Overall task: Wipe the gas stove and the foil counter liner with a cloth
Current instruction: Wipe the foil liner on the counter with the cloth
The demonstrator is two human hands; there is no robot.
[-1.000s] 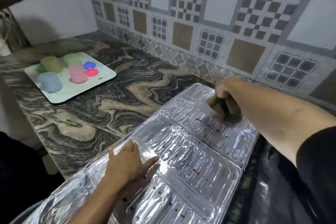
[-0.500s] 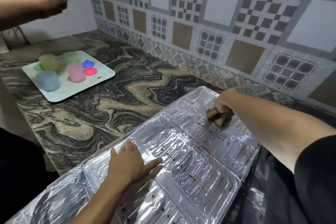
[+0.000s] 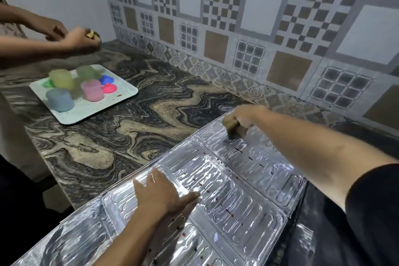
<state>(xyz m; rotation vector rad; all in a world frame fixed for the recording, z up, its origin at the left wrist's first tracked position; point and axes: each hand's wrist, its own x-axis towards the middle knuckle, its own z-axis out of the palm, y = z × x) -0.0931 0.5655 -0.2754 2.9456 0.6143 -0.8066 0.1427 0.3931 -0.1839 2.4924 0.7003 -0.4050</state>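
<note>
Right hand [image 3: 244,115] grips a rolled brown cloth [image 3: 232,126] against the embossed silver foil liner [image 3: 248,196]; left hand [image 3: 159,195] presses flat, fingers spread.

Embossed silver foil liner [image 3: 216,196] lies flat, crumb-speckled. Bunched brown cloth [image 3: 232,125] rests on the liner's far corner.

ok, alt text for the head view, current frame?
A person's right hand grips a brown cloth on the far end of a ribbed foil counter liner, while the left hand presses flat on it. Beyond, on the marbled counter, a tray holds coloured cups.
</note>
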